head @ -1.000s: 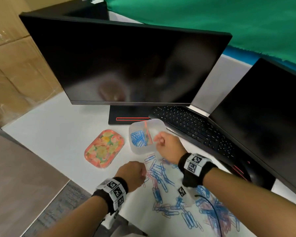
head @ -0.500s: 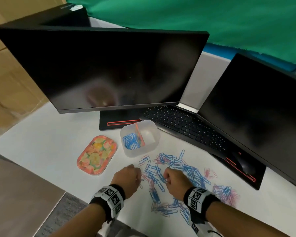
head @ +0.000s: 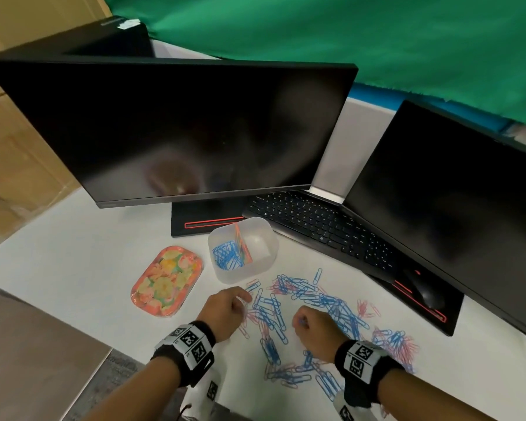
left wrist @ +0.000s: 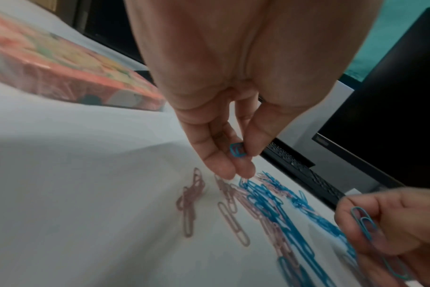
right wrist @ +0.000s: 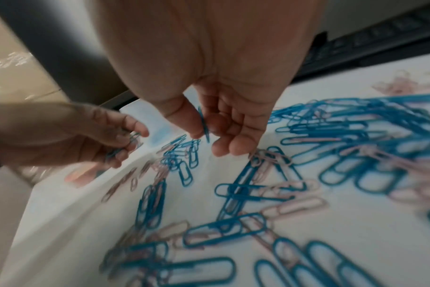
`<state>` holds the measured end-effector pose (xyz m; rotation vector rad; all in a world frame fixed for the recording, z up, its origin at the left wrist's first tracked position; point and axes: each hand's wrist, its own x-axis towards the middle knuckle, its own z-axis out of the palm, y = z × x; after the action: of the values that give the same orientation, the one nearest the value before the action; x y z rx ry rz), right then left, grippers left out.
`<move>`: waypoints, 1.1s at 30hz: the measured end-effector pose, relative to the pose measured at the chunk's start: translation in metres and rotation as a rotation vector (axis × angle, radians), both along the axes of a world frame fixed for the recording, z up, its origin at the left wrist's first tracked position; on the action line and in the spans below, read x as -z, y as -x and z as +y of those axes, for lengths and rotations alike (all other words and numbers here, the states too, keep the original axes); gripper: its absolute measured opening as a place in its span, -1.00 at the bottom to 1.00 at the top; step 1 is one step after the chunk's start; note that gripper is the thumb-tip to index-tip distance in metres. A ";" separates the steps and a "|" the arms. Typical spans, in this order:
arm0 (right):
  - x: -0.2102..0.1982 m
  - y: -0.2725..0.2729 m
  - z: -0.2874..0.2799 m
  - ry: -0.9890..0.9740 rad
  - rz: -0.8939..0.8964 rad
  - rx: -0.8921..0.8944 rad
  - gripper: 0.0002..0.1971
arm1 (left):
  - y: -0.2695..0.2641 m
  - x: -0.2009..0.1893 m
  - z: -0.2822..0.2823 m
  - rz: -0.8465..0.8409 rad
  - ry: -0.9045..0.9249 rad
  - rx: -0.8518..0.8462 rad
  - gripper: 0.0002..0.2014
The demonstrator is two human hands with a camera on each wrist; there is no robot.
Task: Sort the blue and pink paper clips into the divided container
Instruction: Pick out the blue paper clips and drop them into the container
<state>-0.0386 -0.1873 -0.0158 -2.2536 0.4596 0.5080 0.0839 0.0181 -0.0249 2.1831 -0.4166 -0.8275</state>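
A heap of blue and pink paper clips (head: 313,302) lies scattered on the white desk. The translucent divided container (head: 243,250) stands behind it, with blue clips in its left compartment beside an orange divider. My left hand (head: 225,311) hovers at the heap's left edge and pinches a blue paper clip (left wrist: 237,150) between thumb and fingers. My right hand (head: 315,328) hovers over the heap's middle, thumb and fingers pinching another blue clip (right wrist: 204,124). That same right hand (left wrist: 390,229) and its clip show in the left wrist view.
A flowery orange tray (head: 167,281) lies left of the container. Behind stand a large dark monitor (head: 176,129), a black keyboard (head: 325,226), a second screen (head: 456,189) and a black mouse (head: 425,294). The desk's front edge runs near my wrists.
My right hand came back from the container to the heap and now pinches a blue clip. The left hand stayed at the heap's left edge. The head view shifted.
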 end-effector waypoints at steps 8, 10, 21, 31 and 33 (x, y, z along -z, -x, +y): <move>-0.004 -0.010 -0.002 -0.352 -0.042 0.335 -0.75 | -0.001 -0.019 -0.023 0.594 0.387 -0.358 -0.74; -0.006 -0.014 0.002 -0.373 -0.051 0.346 -0.77 | -0.002 -0.021 -0.023 0.654 0.384 -0.397 -0.79; 0.011 -0.034 0.030 0.089 -0.063 0.162 -0.72 | 0.008 0.004 -0.038 -0.369 -0.283 0.507 -0.76; 0.013 -0.032 0.020 0.068 -0.013 0.086 -0.69 | 0.003 0.003 -0.036 -0.313 -0.233 0.451 -0.96; 0.010 -0.029 0.017 0.027 -0.019 0.064 -0.76 | 0.002 0.001 -0.034 -0.248 -0.183 0.368 -0.95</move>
<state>-0.0096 -0.1702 -0.0259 -2.2597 0.5300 0.4499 0.0824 -0.0156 -0.0259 2.4282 -0.9200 -0.8142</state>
